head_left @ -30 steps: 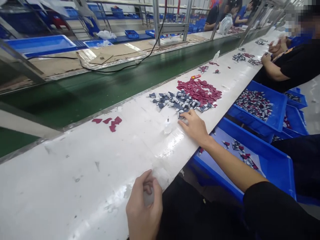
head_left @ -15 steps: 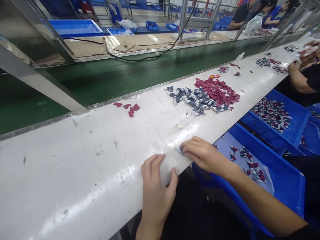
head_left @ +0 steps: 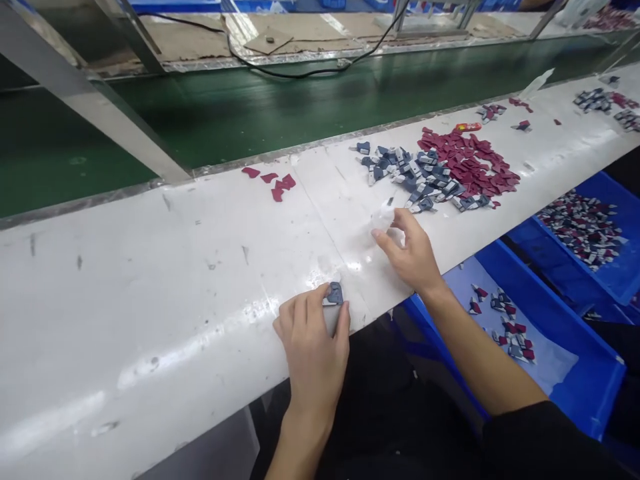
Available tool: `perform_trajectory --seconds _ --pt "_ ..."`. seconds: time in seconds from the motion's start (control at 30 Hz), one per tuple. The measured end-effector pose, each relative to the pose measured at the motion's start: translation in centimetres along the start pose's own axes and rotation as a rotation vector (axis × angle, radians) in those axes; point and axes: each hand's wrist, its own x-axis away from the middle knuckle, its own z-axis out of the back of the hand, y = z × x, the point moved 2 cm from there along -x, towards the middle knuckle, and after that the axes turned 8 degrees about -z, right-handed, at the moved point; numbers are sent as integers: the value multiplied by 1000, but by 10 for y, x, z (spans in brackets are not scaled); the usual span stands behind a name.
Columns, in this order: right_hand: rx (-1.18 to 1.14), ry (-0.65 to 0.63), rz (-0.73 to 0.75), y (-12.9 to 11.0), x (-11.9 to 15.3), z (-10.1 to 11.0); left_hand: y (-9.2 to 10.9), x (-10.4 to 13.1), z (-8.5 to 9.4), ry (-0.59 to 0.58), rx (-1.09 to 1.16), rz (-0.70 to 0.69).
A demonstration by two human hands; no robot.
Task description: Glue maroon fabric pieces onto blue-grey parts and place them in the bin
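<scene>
Here the left hand (head_left: 313, 340) rests at the near edge of the white table (head_left: 150, 293), at about 6 o'clock in the view, its thumb and forefinger pinched on a small grey-blue part (head_left: 335, 293) held flat against the surface. The right hand (head_left: 410, 253), a little past centre toward 3 o'clock, has its grip curled around a small clear bottle (head_left: 384, 217) standing just in front of the fingers; whether it is truly clamped or only touching I cannot tell, since the bottle is nearly the colour of the table.

Risks, as I judge them: the part sits right at the table's lip, so a slip of the pinch could drop it into the person's lap or beside the blue bin (head_left: 565, 373) at 4 o'clock. The bottle looks light and narrow, so a nudge could tip it toward the pile of grey parts (head_left: 410, 173) and the maroon pieces (head_left: 470, 163) at 1 o'clock.

The bottle's nozzle and contents are hard to make out. A second bin (head_left: 625, 273) is cut off at the right edge, and the few maroon pieces (head_left: 273, 181) at 11 o'clock are too small to read in detail.
</scene>
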Motion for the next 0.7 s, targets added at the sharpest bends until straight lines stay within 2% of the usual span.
perform_trajectory --seconds 0.13,0.2,0.3,0.4,0.47,0.53,0.6,0.7 --pt "-35 -350 -5 -35 28 2 -5 2 11 12 -54 38" --pt "-82 -441 -45 -44 42 2 -10 3 15 7 -74 52" --pt "-345 -375 -154 -44 54 -4 -15 4 17 14 -78 56" --pt "-620 -312 -319 -35 55 -20 -12 3 15 42 -59 60" --pt "-710 -295 -391 -32 54 -31 -10 1 12 51 -62 69" --pt "-670 -231 -363 -32 53 -40 -8 0 11 52 -62 73" --pt "-543 -145 -272 -32 55 -45 -7 0 10 58 -51 83" --pt "-385 -83 -142 -32 61 -51 -7 0 10 64 -32 99"
